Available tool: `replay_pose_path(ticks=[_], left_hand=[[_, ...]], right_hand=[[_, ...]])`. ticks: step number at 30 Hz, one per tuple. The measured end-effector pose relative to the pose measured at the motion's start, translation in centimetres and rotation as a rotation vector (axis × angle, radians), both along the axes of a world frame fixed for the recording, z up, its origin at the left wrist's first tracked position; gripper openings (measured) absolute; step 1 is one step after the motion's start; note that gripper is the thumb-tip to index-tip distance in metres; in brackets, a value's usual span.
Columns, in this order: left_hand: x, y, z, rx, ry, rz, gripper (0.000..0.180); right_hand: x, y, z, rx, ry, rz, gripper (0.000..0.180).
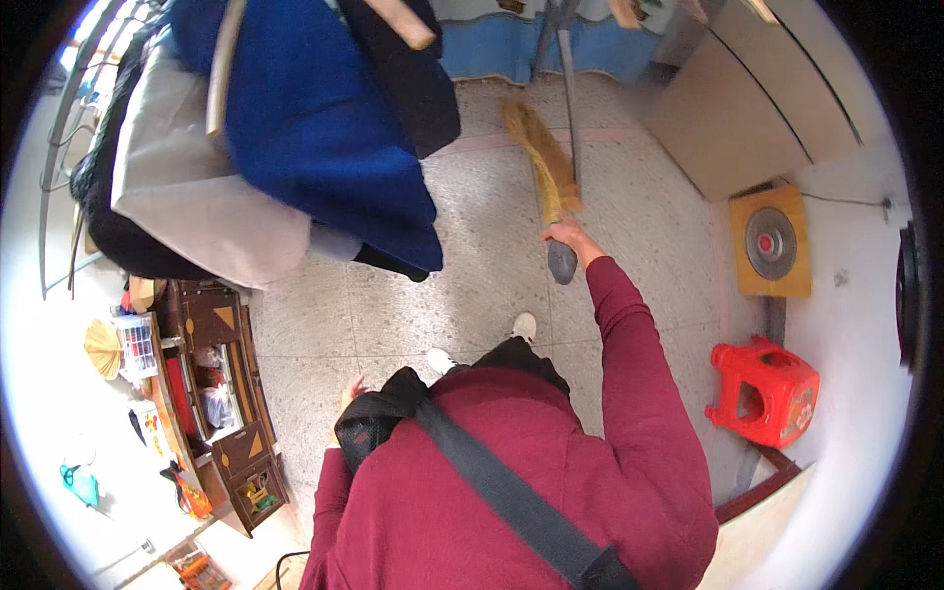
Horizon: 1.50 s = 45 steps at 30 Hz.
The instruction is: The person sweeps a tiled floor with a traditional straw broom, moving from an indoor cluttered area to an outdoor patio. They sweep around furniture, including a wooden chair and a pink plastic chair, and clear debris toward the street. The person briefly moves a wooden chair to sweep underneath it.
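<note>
My right hand is stretched forward and closed round the handle of a straw broom. The grey rounded handle end sticks out on my side of the fist, and the yellow bristles point away from me, beside a thin metal pole. Low at my left side, my left hand is partly hidden by the black bag against my body. Its visible fingers look stretched out, with nothing seen in them. Speckled floor tiles lie beneath the broom.
Blue, white and black clothes hang at the upper left. A brown cabinet stands along the left wall. To the right are a red plastic stool, a round metal fixture on a yellow board and large tan panels. A blue curtain hangs ahead.
</note>
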State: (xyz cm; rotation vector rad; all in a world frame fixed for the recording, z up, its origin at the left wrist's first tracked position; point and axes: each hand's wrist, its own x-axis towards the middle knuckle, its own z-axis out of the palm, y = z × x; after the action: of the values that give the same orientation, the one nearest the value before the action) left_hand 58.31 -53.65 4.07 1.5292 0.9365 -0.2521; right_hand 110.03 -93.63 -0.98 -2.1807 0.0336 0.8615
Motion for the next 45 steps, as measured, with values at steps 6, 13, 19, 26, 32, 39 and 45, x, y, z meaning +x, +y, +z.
replay_pose_path(ticks=[6,13,19,26,32,39,45], left_hand=[[-6.6,-1.1,0.5,-0.037,0.04,0.132,0.053],[-8.2,0.9,-2.0,-0.027,0.038,0.107,0.052],[-7.5,5.9,-5.2,-0.021,0.034,0.076,0.052],[-11.6,7.1,-3.6,0.025,0.135,-0.029,0.051],[-18.1,8.4,-5.8,0.013,0.167,0.063,0.051],[-22.1,4.6,-2.1,-0.001,0.178,0.299,0.049],[-26.5,0.2,-1.4,-0.38,-0.183,0.733,0.042]], right_hand=[[-6.1,6.2,-3.7,-0.056,-0.057,0.331,0.082],[-16.3,5.8,2.6,-0.133,0.161,0.611,0.093],[-22.0,0.4,11.5,0.037,0.116,0.525,0.092],[-30.6,1.2,11.1,0.013,0.282,-0.073,0.066],[-30.5,14.2,6.5,0.431,0.979,-0.37,0.019],[-40.6,32.3,5.9,0.296,0.844,-0.206,0.02],[-42.5,39.1,5.5,0.376,0.882,0.204,0.027]])
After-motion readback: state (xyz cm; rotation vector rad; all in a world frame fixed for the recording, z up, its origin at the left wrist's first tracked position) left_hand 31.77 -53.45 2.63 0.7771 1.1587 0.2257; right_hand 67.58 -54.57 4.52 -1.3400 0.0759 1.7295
